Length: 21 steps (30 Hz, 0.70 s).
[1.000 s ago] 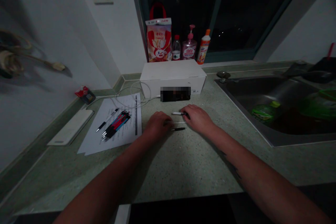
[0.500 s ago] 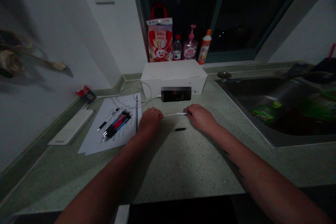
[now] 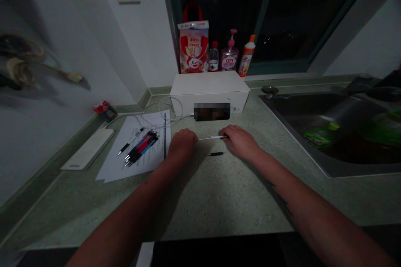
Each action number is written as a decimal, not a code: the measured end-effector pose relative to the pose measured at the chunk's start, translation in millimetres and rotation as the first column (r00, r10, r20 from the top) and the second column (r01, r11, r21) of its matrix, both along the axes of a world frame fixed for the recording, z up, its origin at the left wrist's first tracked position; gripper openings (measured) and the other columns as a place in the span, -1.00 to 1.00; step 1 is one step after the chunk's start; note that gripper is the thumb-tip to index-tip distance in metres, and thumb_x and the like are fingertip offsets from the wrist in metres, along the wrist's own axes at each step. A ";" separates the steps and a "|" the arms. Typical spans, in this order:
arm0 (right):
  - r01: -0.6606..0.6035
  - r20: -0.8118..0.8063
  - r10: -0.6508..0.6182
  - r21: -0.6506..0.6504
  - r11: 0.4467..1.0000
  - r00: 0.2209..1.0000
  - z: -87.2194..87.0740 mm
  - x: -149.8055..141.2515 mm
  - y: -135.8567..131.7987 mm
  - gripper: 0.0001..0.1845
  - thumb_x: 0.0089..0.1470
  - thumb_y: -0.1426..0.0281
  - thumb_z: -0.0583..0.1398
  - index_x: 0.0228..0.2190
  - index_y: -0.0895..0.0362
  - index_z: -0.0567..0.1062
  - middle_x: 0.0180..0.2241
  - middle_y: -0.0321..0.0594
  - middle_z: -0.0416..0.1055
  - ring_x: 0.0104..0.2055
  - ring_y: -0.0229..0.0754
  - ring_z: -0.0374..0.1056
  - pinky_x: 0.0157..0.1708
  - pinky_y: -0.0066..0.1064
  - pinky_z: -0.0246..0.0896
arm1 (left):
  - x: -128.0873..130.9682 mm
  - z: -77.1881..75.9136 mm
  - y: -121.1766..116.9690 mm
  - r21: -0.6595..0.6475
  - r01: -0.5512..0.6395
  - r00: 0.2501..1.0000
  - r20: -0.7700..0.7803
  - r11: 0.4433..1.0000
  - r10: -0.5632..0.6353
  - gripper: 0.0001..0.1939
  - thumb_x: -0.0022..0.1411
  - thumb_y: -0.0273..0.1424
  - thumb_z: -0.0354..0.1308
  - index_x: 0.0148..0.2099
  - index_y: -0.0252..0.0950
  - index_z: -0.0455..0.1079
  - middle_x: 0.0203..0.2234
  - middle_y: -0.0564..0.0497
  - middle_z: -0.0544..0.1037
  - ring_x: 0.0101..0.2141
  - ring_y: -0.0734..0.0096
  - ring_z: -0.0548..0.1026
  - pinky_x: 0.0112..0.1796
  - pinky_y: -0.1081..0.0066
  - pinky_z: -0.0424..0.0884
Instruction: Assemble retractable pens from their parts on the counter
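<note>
My left hand is closed on the thin left end of a white pen part, which looks like a refill going into a barrel. My right hand pinches the thicker white barrel end. The piece stretches between both hands just above the green counter. A small black pen piece lies on the counter below it, between the hands.
Several red, blue and black pens lie on paper sheets to the left. A white box and a dark device stand behind the hands, with bottles and a bag at the window. A sink is at right.
A second ago the white barrel and thin refill lay apart by my hands. Both hands then picked them up and now hold them in one line between them.
</note>
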State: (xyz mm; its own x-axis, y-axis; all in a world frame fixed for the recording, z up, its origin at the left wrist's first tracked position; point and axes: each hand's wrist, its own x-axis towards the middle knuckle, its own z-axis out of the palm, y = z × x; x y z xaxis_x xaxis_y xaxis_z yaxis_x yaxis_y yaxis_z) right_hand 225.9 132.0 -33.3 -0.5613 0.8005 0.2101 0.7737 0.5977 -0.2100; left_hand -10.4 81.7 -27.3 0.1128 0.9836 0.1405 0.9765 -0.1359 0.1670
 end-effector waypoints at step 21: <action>0.158 -0.612 -0.226 -0.163 0.974 0.758 -4.7 -6.8 3.9 -0.74 0.21 0.32 0.16 -0.06 0.08 0.44 -0.26 -0.19 0.55 -0.25 -0.13 0.49 -0.21 -0.32 0.36 | 26.7 -14.3 -20.8 0.239 0.334 0.909 0.175 0.912 -0.378 -0.63 0.33 -0.26 0.28 0.13 -0.24 0.46 0.02 -0.14 0.58 0.05 0.08 0.50 0.08 0.08 0.40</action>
